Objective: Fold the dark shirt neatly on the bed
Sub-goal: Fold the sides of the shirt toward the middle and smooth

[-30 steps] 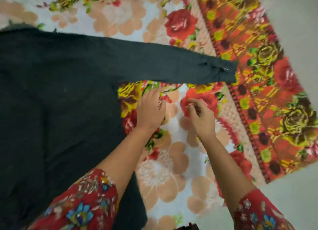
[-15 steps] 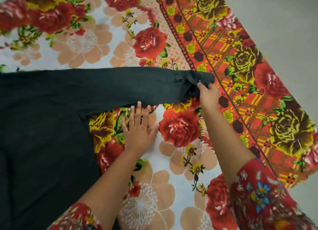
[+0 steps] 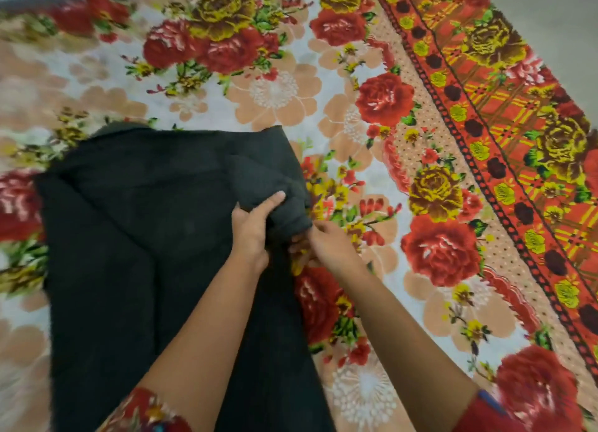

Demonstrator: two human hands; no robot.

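Observation:
The dark shirt (image 3: 136,237) lies spread on the bed, its body running from the middle of the view down to the bottom edge. Its right sleeve (image 3: 268,172) is doubled back over the shirt's right side, bunched near the shoulder. My left hand (image 3: 254,227) grips the bunched sleeve cloth, thumb on top. My right hand (image 3: 326,247) pinches the sleeve's end at the shirt's right edge, fingers closed on the fabric. The shirt's left side is partly blurred.
A bedspread (image 3: 372,108) with large red, yellow and peach flowers covers the bed. Its orange patterned border (image 3: 504,146) runs diagonally along the right. Past the border, grey floor (image 3: 556,17) shows at the upper right.
The sleeve lay stretched out to the right with my right hand at its cuff. Now it is folded in over the shirt, and both hands hold it at the shirt's right edge.

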